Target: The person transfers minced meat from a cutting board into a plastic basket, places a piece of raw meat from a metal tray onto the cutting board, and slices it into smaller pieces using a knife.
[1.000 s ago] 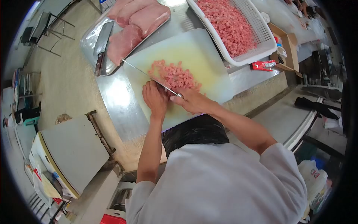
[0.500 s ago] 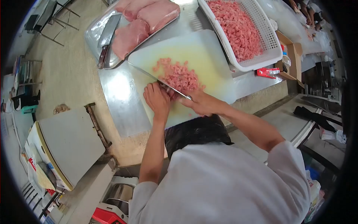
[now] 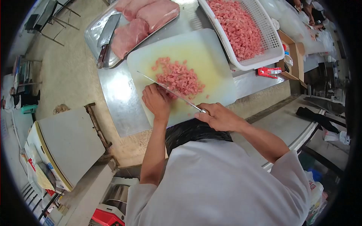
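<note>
My right hand (image 3: 218, 116) is closed around the handle of a long, thin-bladed knife (image 3: 169, 90). The blade slants across the white cutting board (image 3: 211, 49), its tip toward the upper left. My left hand (image 3: 155, 101) lies on the near side of the blade, fingers curled and pressed down on a piece of raw meat (image 3: 171, 95), mostly hidden by the fingers and knife. Just beyond the blade is a loose pile of small diced meat (image 3: 181, 77), with a few cubes scattered around it.
At the back left, a metal tray (image 3: 90, 37) carries large raw meat slabs (image 3: 130, 37) and a cleaver (image 3: 109, 31). A white perforated basket (image 3: 274, 45) of diced meat stands at the right, near a red packet (image 3: 269, 72) and cardboard box (image 3: 298, 56). Another person's hands show far right.
My right hand has drawn the knife back toward me and to the right, so more of the blade shows. The left hand has stayed almost in place on the meat.
</note>
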{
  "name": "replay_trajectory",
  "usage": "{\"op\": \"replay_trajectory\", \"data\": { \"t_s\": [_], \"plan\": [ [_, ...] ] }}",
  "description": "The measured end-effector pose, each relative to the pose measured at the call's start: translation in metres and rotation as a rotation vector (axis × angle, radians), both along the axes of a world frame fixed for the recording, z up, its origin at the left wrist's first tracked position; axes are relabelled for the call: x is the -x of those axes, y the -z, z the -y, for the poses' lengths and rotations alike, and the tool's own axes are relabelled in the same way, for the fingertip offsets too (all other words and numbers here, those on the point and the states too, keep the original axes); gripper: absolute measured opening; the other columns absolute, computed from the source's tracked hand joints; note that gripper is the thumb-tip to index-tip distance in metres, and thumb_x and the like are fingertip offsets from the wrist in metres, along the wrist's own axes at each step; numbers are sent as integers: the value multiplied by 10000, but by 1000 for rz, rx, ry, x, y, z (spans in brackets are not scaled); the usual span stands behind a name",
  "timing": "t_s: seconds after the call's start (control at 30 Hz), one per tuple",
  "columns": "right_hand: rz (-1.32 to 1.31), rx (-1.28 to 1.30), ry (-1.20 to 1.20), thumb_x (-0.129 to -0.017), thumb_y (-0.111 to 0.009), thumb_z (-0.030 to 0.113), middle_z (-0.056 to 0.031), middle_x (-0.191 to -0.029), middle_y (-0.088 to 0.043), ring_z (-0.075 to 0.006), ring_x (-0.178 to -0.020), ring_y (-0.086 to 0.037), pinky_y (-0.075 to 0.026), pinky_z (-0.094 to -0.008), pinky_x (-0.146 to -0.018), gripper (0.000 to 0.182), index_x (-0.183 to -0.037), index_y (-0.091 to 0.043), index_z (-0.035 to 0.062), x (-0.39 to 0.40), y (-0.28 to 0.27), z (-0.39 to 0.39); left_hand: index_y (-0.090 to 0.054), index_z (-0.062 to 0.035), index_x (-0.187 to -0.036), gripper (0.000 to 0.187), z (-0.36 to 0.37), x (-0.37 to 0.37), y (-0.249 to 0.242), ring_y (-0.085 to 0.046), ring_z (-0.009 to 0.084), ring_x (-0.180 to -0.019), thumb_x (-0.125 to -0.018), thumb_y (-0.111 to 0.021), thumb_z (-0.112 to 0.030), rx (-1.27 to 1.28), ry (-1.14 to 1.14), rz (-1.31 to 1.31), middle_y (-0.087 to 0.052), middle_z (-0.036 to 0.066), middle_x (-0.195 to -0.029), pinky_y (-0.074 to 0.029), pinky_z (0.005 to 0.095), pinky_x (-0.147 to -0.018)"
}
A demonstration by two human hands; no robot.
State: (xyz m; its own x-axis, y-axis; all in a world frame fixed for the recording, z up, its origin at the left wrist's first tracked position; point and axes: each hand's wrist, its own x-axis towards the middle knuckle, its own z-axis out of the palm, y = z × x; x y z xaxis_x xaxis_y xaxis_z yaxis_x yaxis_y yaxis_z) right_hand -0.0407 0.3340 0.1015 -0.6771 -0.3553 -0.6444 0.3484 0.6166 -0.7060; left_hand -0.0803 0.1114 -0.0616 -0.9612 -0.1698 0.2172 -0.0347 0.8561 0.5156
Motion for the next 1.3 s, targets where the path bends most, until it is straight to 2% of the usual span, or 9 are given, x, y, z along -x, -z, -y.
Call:
{"op": "replay_trajectory", "data": {
  "t_s": [0.1,0.23,0.6,0.9,1.03,1.1,1.13,1.23,1.3],
  "plan": [
    [57,37,19,-1095,-546,351,-90,-604,-552,-186,-463,-568,-484,-372,-499,412,-1173,-625,-46,4,14,4,-581,-35,-999,146,-8,2,6,-560,371,-984,-892,-636,-116,40,-7,-31,-582,155,-993,-419,484,-868],
    [-123,107,-7,-1058,-562,412,-231,-761,-669,-375,-711,-697,-550,-483,-777,518,-1232,-615,-73,28,61,38,-565,-34,-1011,201,-4,-7,11,-558,362,-998,-853,-660,-116,71,28,1,-578,148,-1004,-414,466,-880],
    [50,-26,110,-1050,-576,442,-175,-732,-675,-287,-631,-688,-534,-448,-693,513,-964,-659,-57,24,22,4,-584,-23,-1036,170,-29,2,-6,-561,376,-990,-894,-640,-98,-87,148,-66,-573,169,-989,-427,498,-885],
    [222,42,106,-1056,-555,439,-267,-764,-667,-412,-751,-704,-545,-495,-774,528,-1047,-637,-83,12,13,8,-610,-11,-1044,149,-30,-4,3,-550,388,-979,-926,-607,-102,3,106,-25,-564,165,-968,-406,481,-846],
    [-202,98,102,-1056,-558,416,-224,-743,-676,-339,-581,-688,-563,-468,-661,512,-1039,-637,-90,40,74,40,-619,-27,-1055,155,-24,-4,-3,-551,376,-963,-920,-616,-102,-36,188,-54,-565,160,-965,-403,481,-845],
    [-42,58,105,-1053,-564,415,-229,-752,-678,-337,-582,-689,-560,-467,-654,514,-1037,-637,-94,44,57,40,-622,-33,-1063,163,-15,-17,-6,-553,377,-950,-916,-622,-105,-84,213,-52,-570,162,-968,-405,487,-843],
    [-3,108,110,-1043,-583,404,-265,-787,-682,-376,-772,-728,-556,-480,-756,501,-1027,-639,-94,45,39,39,-621,-32,-1068,168,-13,-15,-4,-554,381,-951,-919,-620,-109,-122,199,-62,-572,166,-973,-407,490,-843],
    [-146,70,47,-1080,-566,386,-104,-647,-576,-210,-516,-605,-480,-386,-509,416,-998,-616,-20,20,28,18,-626,-30,-1058,160,-7,-16,-5,-561,392,-950,-923,-616,-114,-187,167,-18,-583,169,-985,-414,501,-847],
    [-282,136,34,-1080,-563,365,-107,-650,-590,-209,-511,-606,-479,-377,-507,400,-1042,-625,-29,1,49,12,-614,-19,-1040,146,-8,-16,-9,-563,402,-944,-916,-618,-96,-165,160,27,-578,175,-978,-419,505,-862]
  ]
}}
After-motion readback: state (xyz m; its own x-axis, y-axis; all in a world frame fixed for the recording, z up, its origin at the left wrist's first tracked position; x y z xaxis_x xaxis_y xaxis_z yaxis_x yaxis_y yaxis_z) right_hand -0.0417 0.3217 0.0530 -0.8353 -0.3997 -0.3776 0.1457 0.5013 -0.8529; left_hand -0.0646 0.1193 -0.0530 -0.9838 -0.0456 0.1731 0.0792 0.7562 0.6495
